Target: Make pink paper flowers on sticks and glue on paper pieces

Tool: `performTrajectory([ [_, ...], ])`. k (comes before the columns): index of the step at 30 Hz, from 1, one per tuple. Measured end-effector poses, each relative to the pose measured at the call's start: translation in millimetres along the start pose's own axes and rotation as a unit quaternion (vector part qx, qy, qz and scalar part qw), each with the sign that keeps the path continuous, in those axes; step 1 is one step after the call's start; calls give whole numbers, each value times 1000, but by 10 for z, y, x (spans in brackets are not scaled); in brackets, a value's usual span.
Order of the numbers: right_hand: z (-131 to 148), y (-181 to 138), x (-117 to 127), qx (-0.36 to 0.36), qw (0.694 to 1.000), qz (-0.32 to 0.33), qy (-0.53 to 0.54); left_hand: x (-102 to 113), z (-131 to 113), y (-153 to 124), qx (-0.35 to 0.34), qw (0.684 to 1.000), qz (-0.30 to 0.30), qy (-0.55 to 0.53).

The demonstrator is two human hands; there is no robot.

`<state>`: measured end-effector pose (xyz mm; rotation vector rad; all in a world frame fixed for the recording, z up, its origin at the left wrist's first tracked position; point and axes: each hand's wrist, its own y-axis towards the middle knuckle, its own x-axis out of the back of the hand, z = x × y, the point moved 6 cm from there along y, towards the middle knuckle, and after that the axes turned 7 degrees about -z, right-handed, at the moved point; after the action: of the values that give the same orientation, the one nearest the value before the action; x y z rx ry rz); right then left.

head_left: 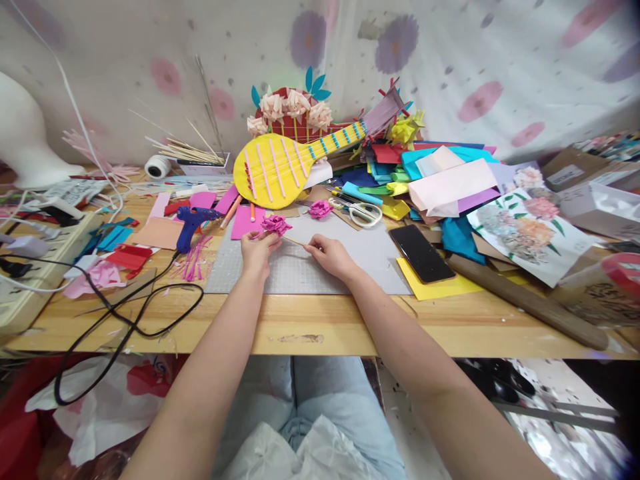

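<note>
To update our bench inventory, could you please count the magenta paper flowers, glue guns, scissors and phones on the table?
Magenta paper flowers: 2, the held flower on its stick between left hand and right hand, the loose flower beyond
Glue gun: 1
Scissors: 1
Phone: 1
Total: 5

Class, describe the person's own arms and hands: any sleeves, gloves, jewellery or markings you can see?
The left arm and right arm are bare up to the picture's edge; no sleeve shows. The left hand and right hand are ungloved, with no ring, watch, bracelet or marking visible.
</note>
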<state>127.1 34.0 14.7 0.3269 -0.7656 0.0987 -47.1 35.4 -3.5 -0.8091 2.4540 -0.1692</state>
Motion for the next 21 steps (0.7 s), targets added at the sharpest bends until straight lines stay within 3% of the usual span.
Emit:
performTrajectory([
  [10, 3, -8, -16, -2, 1000, 8, 5, 38, 4, 32, -5, 999, -28, 28],
  [21, -22, -4, -28, -4, 1000, 3, 8, 11, 41, 29, 10, 1000, 0, 13],
])
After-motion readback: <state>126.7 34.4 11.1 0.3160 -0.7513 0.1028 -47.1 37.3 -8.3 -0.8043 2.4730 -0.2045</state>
